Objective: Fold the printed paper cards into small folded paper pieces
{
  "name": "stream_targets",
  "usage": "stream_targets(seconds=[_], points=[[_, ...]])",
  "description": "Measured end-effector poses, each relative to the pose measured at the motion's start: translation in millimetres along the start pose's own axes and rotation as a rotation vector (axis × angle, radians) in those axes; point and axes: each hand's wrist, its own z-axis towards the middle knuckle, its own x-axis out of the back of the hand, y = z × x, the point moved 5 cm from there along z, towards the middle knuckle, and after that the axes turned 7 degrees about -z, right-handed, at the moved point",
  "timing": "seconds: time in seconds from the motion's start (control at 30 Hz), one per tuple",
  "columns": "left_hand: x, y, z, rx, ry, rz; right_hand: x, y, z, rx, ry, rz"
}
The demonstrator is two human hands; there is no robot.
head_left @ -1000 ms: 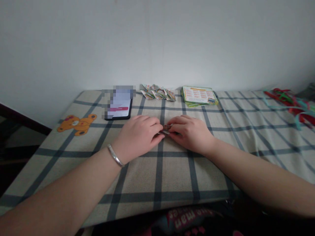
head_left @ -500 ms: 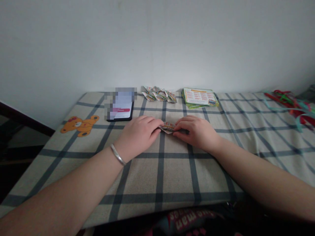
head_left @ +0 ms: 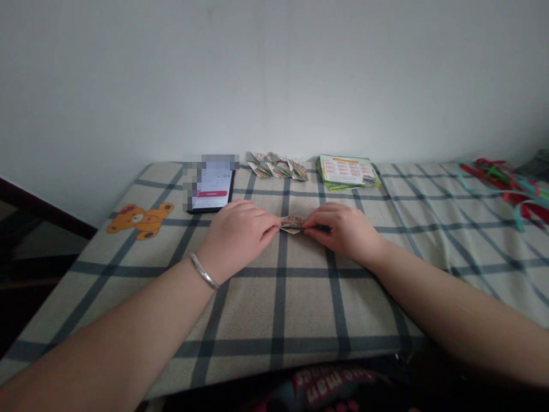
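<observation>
Folded flatter than half a second ago, the paper slip (head_left: 292, 224) sits pinched between left hand (head_left: 235, 238) and right hand (head_left: 343, 232) — fingertips closed on either end, just above the checked cloth (head_left: 295, 297).

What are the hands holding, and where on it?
A small folded printed paper, pinched at its two ends: left hand on the left end, right hand on the right.
</observation>
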Motion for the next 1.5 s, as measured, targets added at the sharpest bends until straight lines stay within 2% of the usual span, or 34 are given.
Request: stream_targets(seconds=[0.3,0.43,0.57,0.77,1.0,1.17,1.33,1.5], points=[[1.0,-6,-3,0.125,0.053,-0.119,11,8,0,-0.113,0.042,-0.098],[2.1,-11,-2,0.198,0.065,-0.138,14,18,4,-0.164,0.011,-0.186],[-1.6,-8,0,0.157,-0.008,-0.161,17,24,15,-0.206,-0.039,-0.250],[-3.3,-3,0,0.106,-0.065,-0.144,18,26,48,-0.234,-0.013,-0.303],[-2.8,-3,-2,0.112,-0.093,-0.124,-1,14,85,-0.088,0.030,-0.317],[-3.4,-3,0,0.112,-0.096,-0.117,-11,10,104,-0.117,-0.003,-0.342],[-3.2,-2,0,0.124,-0.106,-0.116,-17,11,114,-0.128,-0.019,-0.330],[-2.6,-2,-1,0.107,-0.084,-0.128,-10,12,105,-0.130,0.035,-0.303]])
